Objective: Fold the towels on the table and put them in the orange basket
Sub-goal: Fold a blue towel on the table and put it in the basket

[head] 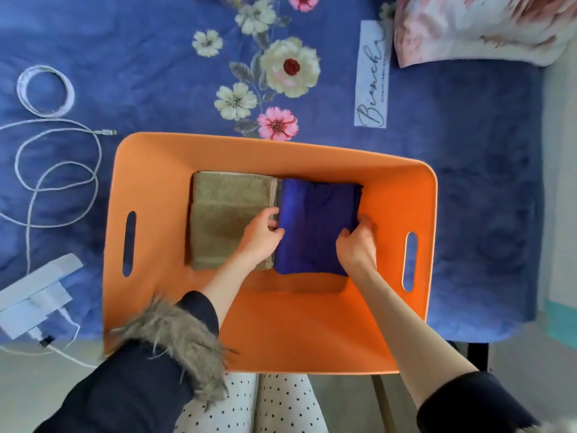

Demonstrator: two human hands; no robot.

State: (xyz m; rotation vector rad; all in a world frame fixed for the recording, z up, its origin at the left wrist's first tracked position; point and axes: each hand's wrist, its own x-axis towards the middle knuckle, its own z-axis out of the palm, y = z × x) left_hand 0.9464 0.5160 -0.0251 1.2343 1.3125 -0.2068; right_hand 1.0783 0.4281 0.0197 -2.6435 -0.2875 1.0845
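Observation:
An orange basket (175,157) with slot handles stands on a blue floral cover. Inside it lie two folded towels side by side: a beige towel (224,210) on the left and a dark blue towel (315,220) on the right. Both of my hands are down in the basket. My left hand (260,235) grips the blue towel's left edge, where it meets the beige one. My right hand (357,245) grips its right edge, fingers curled under the fold.
White cables (46,92) lie coiled on the cover at the left, with a white box (34,295) and plug near the front edge. A floral pillow (474,23) sits at the back right. A white label (371,76) is on the cover.

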